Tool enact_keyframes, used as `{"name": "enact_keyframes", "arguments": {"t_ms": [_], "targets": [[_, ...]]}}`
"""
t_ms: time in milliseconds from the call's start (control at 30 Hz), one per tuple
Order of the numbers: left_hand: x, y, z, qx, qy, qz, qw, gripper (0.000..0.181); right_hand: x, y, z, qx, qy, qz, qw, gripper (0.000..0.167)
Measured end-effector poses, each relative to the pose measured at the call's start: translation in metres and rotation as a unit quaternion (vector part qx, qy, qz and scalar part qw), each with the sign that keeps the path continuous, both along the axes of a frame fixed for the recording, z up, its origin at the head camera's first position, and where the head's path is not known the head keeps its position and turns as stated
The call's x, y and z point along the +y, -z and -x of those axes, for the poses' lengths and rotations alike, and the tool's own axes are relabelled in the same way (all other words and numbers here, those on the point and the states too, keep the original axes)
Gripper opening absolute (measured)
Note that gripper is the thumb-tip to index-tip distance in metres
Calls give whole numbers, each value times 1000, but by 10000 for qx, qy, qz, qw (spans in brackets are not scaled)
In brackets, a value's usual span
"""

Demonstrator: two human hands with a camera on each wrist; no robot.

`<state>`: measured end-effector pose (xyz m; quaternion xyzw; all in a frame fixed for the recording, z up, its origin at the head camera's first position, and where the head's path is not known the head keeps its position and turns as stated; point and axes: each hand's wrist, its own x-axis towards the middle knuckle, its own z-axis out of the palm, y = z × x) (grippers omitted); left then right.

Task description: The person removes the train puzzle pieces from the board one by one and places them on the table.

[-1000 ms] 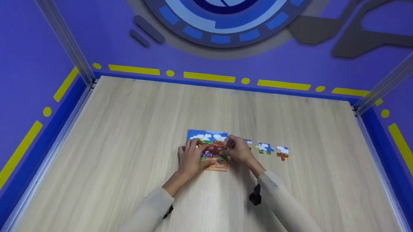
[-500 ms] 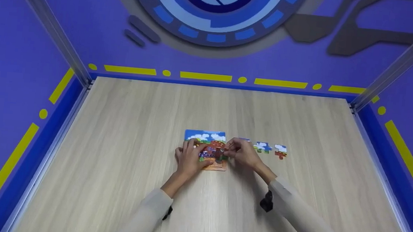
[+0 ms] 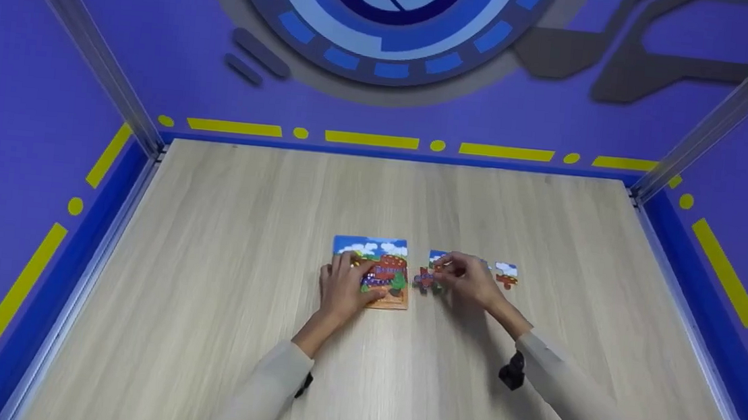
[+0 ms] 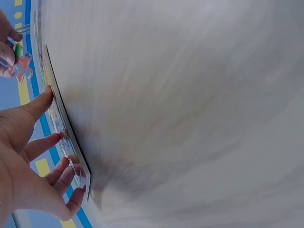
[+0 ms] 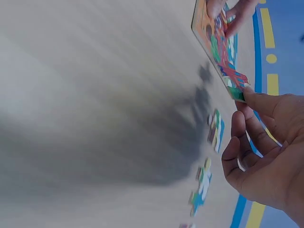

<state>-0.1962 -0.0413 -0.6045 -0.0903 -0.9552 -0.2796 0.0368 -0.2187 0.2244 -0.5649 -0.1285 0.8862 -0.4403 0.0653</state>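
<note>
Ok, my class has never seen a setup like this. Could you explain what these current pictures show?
There is no machine here, just a person's two bare hands. A head-worn camera looks forward and down at the table; a camera on each wrist shows that hand's work up close, turned sideways. On the table lies a colourful puzzle board, with the left hand spread over it. The right hand pinches a puzzle piece just above the table, beside the board. Loose pieces lie to the board's right; the right wrist view shows three, one mostly cut off.
</note>
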Motion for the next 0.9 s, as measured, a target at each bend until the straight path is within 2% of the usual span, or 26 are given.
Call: {"name": "enact_keyframes", "arguments": {"t_ms": [233, 400, 533, 667, 900], "targets": [[2, 0, 3, 12, 127, 43, 9999, 62, 34, -5, -5, 214, 219, -118, 9995, 17], [-3, -1, 0, 71, 103, 98, 9999, 64, 54, -4, -7, 201, 369, -307, 9986, 16], [-10, -1, -2, 218, 35, 186, 9996, 66, 64, -1, -8, 156, 274, -304, 9990, 17], [-9, 0, -1, 300, 79, 193, 9993, 69, 80, -3, -14, 101, 263, -257, 9993, 17], [0, -2, -1, 197, 99, 398, 9990, 64, 104, -6, -28, -147, 527, -379, 9978, 19]]}}
